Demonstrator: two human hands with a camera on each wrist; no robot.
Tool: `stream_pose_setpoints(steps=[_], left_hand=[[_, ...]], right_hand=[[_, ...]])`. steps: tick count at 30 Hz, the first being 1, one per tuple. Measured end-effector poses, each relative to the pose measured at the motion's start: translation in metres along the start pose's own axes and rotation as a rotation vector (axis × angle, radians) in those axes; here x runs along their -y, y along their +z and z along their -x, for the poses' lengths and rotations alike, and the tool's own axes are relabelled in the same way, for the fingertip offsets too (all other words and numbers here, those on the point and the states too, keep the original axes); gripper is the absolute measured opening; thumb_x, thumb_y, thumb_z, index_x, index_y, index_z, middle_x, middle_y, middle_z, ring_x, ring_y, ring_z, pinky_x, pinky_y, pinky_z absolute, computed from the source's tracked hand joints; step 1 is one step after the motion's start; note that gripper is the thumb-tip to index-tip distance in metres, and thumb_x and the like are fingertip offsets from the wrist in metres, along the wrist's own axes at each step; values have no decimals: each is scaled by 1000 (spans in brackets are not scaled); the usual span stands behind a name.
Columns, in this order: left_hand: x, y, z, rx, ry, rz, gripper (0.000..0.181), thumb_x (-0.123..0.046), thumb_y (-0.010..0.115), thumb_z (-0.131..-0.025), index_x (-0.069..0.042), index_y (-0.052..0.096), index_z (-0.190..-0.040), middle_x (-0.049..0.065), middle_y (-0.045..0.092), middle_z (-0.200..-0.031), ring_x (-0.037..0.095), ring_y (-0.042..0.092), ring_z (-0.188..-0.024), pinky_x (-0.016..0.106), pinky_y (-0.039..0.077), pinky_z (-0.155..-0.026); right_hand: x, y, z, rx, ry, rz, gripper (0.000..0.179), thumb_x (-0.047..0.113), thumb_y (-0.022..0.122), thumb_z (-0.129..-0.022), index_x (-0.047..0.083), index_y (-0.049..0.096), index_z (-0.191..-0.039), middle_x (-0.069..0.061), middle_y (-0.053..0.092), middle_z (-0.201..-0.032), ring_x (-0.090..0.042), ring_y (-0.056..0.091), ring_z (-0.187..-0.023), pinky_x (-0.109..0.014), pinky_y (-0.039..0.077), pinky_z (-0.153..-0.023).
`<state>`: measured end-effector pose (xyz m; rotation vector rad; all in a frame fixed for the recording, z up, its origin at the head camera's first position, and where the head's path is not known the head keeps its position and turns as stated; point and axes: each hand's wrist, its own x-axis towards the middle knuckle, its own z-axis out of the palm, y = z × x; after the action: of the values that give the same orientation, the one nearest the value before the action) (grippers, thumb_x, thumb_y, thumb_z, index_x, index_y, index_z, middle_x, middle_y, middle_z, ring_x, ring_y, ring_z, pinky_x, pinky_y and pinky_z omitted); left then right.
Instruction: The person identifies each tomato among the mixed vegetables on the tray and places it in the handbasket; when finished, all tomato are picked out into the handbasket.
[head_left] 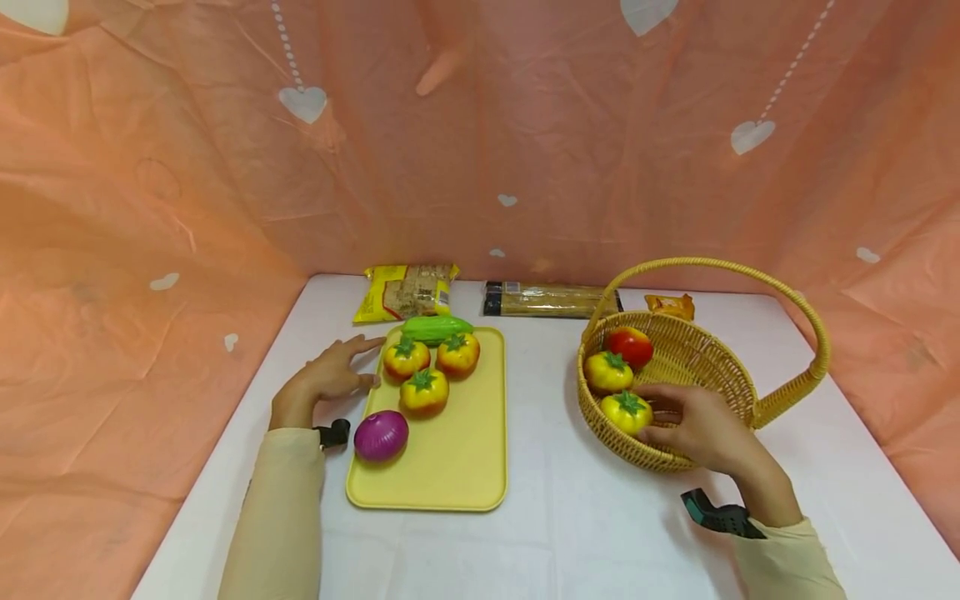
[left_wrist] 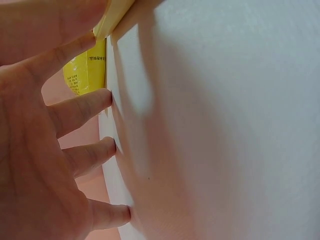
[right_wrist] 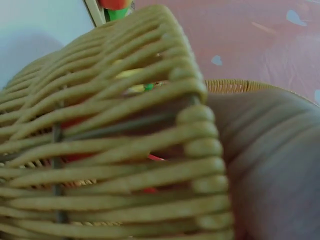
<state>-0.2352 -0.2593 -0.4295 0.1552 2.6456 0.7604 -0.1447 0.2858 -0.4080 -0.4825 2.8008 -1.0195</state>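
Observation:
My left hand (head_left: pixel 335 375) lies at the left edge of a yellow tray (head_left: pixel 457 475), its fingers spread and fairly straight. In the left wrist view, the fingertips (left_wrist: pixel 107 145) are down at the white tabletop beside the tray edge. My right hand (head_left: pixel 693 423) reaches into a wicker basket (head_left: pixel 701 350), thumb and fingers curved about a yellow tomato-shaped fruit (head_left: pixel 627 412) with a green leafy top. Another such fruit (head_left: pixel 608 372) and a red one (head_left: pixel 630 347) sit behind it. The basket wall (right_wrist: pixel 115 170) hides the right fingers in the right wrist view.
On the tray are a purple onion (head_left: pixel 381 436), several yellow-red tomato-shaped fruits (head_left: pixel 424 392) and a green ridged vegetable (head_left: pixel 435 329). Along the back lie a yellow food bag (head_left: pixel 408 293), a pack of dry noodles (head_left: pixel 551 300) and a small orange packet (head_left: pixel 670 306). The basket's tall handle (head_left: pixel 813 333) arches up.

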Motion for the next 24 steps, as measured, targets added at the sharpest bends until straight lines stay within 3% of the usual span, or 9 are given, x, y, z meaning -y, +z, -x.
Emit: stream_pose_setpoints(steps=[4, 6, 8, 10, 13, 16, 20, 24], left_hand=[[1, 1, 0, 2, 8, 2, 78, -28, 72, -101, -17, 39, -171, 31, 21, -178, 64, 4, -163, 95, 1, -116], [1, 1, 0, 1, 7, 2, 78, -28, 72, -102, -18, 39, -171, 30, 21, -179, 63, 5, -164, 95, 1, -116], [1, 0, 0, 0, 3, -2, 78, -28, 72, -102, -18, 39, -171, 30, 21, -179, 63, 5, -164, 95, 1, -116], [2, 0, 0, -4, 0, -3, 77, -28, 72, -101, -18, 40, -171, 30, 22, -179, 63, 5, -164, 94, 1, -117], [2, 0, 0, -3, -1, -1, 78, -28, 72, -101, -18, 39, -171, 30, 21, -179, 63, 5, -164, 94, 1, -117], [2, 0, 1, 0, -2, 2, 78, -29, 73, -101, -18, 39, -171, 30, 22, -179, 63, 5, -164, 94, 1, -117], [1, 0, 1, -3, -2, 0, 78, -29, 73, -101, -18, 39, -171, 30, 22, -179, 64, 5, -164, 94, 1, -117], [1, 0, 1, -6, 3, 0, 78, -29, 73, -101, -18, 39, -171, 30, 22, -179, 64, 5, -164, 94, 1, -117]], right_hand=[[6, -2, 2, -70, 2, 79, 57, 26, 93, -89, 6, 74, -139, -20, 79, -130, -35, 80, -111, -50, 67, -92], [11, -2, 3, -138, -19, 88, 57, 29, 94, -89, 8, 75, -138, -18, 79, -130, -35, 80, -112, -47, 67, -93], [18, -1, 1, -189, -71, 3, 54, 25, 92, -91, 6, 75, -138, -17, 79, -132, -34, 80, -114, -39, 67, -94], [24, 4, -4, -188, -156, -181, 50, 12, 89, -93, 1, 73, -139, -18, 77, -135, -30, 80, -117, -30, 66, -94], [38, 19, -17, -120, -276, -464, 48, -5, 82, -93, -6, 70, -140, -13, 77, -138, -21, 78, -122, -26, 63, -99], [56, 39, -30, -30, -332, -621, 48, -8, 80, -94, -8, 68, -141, -5, 77, -140, -15, 75, -126, -29, 62, -103], [81, 69, -47, 81, -341, -648, 49, 1, 83, -95, -2, 70, -143, -7, 75, -142, -19, 73, -129, -37, 61, -108], [96, 96, -70, 150, -347, -615, 49, 5, 84, -95, 1, 71, -142, -19, 74, -142, -40, 71, -132, -48, 58, -113]])
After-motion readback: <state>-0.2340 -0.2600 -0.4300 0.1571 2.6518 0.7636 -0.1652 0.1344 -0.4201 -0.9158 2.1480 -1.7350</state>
